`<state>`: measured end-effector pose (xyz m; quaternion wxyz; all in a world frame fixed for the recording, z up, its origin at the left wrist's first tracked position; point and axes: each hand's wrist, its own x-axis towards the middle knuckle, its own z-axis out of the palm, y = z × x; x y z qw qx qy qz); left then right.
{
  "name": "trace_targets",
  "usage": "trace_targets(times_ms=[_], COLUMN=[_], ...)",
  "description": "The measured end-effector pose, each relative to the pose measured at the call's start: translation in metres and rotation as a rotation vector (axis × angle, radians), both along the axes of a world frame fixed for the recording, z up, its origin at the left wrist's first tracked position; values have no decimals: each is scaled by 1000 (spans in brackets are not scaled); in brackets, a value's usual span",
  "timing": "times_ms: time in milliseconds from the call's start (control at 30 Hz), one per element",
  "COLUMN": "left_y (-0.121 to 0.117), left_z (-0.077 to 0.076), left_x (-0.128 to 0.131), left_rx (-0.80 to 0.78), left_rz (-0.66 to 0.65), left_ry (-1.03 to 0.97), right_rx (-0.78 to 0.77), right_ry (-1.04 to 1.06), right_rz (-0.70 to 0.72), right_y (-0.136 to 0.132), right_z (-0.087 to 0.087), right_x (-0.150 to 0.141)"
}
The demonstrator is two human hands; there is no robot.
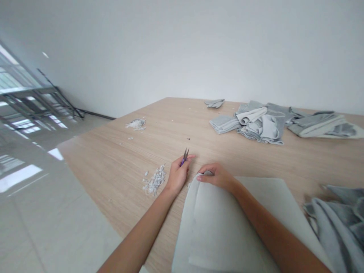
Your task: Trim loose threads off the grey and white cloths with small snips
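Note:
Small thread snips (184, 158) with purple handles sit in my left hand (178, 172), their two blades pointing away from me and slightly apart. My right hand (217, 176) pinches the far left corner of a pale grey piece of fabric (216, 223) between thumb and fingers. This fabric lies spread over the near part of the table, partly under my right forearm. The snips are just left of the pinched corner, not touching it. Beside my left wrist is a small heap of whitish scraps (156, 181).
The wooden table (108, 167) has its left edge above a shiny floor. Another scrap heap (137, 124) lies far left, a tiny dark object (188, 138) mid-table. Folded grey cloths (260, 123) are piled at the back right, crumpled grey fabric (338, 223) near right.

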<state>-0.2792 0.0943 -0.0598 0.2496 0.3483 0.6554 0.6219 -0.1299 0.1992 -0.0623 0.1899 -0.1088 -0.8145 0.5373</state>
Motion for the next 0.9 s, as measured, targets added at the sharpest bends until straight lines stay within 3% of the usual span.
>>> trace_targets(times_ms=[433, 733, 900], left_y=[-13, -40, -55], left_z=[13, 29, 31], left_x=[10, 11, 7], left_rx=[-20, -3, -144], left_rz=[-198, -200, -237], left_ry=[35, 743, 1077], right_rx=[-37, -123, -223], right_ry=[50, 20, -14], right_rz=[37, 43, 80], right_y=[1, 3, 7], right_z=[2, 3, -3], right_x=[2, 1, 0])
